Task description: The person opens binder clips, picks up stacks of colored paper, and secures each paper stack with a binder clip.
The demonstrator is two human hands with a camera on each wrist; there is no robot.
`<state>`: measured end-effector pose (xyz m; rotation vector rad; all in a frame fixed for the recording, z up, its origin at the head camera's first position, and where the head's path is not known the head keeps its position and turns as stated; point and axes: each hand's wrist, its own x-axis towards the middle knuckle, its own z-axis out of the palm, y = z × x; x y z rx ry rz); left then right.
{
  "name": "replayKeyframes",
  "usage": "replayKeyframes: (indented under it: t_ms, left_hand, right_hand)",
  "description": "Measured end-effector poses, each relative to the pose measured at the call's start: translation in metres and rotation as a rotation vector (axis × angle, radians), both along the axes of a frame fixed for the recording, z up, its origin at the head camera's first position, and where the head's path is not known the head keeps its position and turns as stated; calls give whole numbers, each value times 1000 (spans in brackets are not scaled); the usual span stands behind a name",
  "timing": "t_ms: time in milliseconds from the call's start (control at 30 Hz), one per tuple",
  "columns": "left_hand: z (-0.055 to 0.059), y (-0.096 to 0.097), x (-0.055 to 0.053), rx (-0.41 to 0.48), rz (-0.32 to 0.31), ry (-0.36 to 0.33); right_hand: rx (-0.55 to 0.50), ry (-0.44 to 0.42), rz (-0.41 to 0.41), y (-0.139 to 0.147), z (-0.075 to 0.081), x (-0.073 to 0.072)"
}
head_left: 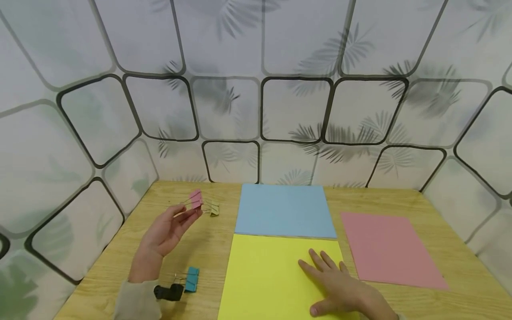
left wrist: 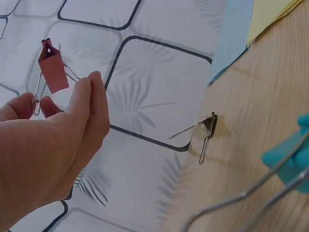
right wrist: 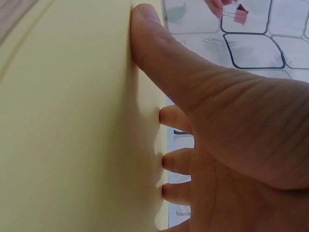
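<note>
My left hand (head_left: pixel 170 229) pinches a pink binder clip (head_left: pixel 196 199) by its wire handles, raised above the left side of the table. In the left wrist view the pink binder clip (left wrist: pixel 53 72) is held between thumb and fingers, its mouth pointing up. My right hand (head_left: pixel 336 284) rests with spread fingers on a yellow sheet of paper (head_left: pixel 264 271). The right wrist view shows the thumb and fingertips touching the yellow paper (right wrist: pixel 72 121). A pale yellow binder clip (head_left: pixel 214 209) stands just right of the left hand. Closer in sits a teal binder clip (head_left: pixel 192 279), beside the left wrist.
Behind the yellow paper lies a light blue sheet (head_left: pixel 284 211), their edges meeting. A pink sheet (head_left: pixel 394 249) lies to the right on the wooden table (head_left: pixel 212 249). Patterned fabric walls (head_left: pixel 296 111) close off the back and sides. A black strap (head_left: pixel 169 293) is on the left wrist.
</note>
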<state>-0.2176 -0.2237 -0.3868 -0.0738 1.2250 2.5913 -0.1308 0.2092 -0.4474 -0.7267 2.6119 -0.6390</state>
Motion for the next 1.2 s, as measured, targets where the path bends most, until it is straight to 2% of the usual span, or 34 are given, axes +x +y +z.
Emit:
replayKeyframes:
  t_ms: [167, 333, 600, 833, 1000, 1100, 1200]
  left_hand:
    - [0, 2, 1, 96, -89, 53]
    - [-2, 5, 0, 98, -162, 142]
    - [-3, 14, 0, 162, -207, 79]
    - [-5, 21, -1, 163, -257, 18]
    - [-7, 26, -1, 230, -266, 25]
    - [-8, 29, -1, 258, -301, 44]
    - [-7, 31, -1, 249, -337, 67]
  right_hand:
    - [-16, -4, 6, 1, 0, 0]
    - [-16, -1, 9, 1, 0, 0]
    - [-13, -4, 16, 1, 2, -1]
    - [-20, 13, 30, 1, 1, -1]
    - [-19, 12, 32, 1, -1, -1]
    - [-17, 19, 29, 2, -1, -2]
    - [-23, 8, 20, 2, -1, -2]
